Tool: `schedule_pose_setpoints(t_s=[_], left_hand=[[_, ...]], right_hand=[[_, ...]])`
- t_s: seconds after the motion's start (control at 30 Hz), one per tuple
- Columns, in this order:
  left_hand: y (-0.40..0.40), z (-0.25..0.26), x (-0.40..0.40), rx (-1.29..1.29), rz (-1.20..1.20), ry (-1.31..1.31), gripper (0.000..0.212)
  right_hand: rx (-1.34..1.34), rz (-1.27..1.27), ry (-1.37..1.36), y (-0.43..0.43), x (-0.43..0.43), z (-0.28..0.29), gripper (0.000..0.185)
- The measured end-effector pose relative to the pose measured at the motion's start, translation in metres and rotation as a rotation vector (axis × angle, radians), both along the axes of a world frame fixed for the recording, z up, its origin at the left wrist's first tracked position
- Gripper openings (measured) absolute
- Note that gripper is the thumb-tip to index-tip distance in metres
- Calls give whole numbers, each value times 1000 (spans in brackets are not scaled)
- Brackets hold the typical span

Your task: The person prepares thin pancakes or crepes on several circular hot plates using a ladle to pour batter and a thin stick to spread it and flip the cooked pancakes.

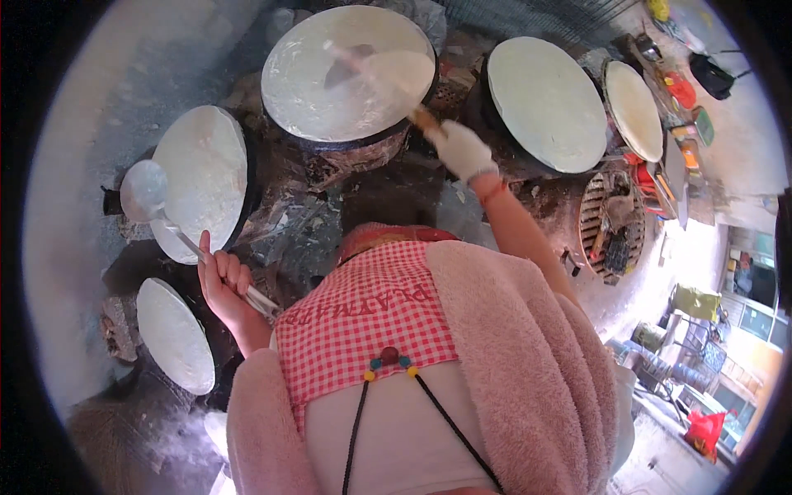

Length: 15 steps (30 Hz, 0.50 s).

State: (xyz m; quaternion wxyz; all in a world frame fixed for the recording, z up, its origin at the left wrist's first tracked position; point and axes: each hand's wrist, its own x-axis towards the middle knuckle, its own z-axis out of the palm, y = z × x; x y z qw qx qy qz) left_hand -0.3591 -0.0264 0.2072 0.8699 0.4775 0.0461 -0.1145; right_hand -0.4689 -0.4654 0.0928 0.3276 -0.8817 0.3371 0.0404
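My bare left hand (226, 283) grips the handle of a metal ladle (145, 190). The ladle's bowl overlaps the edge of the left round griddle (252, 179), whose top carries a pale, thin layer (204, 167). My right hand (463, 150), in a white knitted glove, is closed around a wooden handle (426, 121). That tool's far end is motion-blurred over the middle griddle (352, 146), so its exact kind is unclear. A wet-looking pale layer (297, 86) covers this griddle, with a darker patch partly behind the blurred tool.
To the right stand another pale-covered griddle (544, 105) and a smaller round one (634, 111). A further griddle (176, 337) sits at lower left. A round slatted rack (591, 216) holds tools near my right forearm. Steam rises at lower left.
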Motion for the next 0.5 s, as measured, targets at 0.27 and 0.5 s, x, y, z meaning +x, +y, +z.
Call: schedule_pose_setpoints(t_s=[0.27, 0.5], left_hand=[[5, 31, -83, -203, -687, -183, 33], [-86, 121, -71, 171, -744, -491, 11]], right_hand=[[518, -165, -166, -103, -2, -68, 60], [893, -49, -407, -70, 32, 32, 52]])
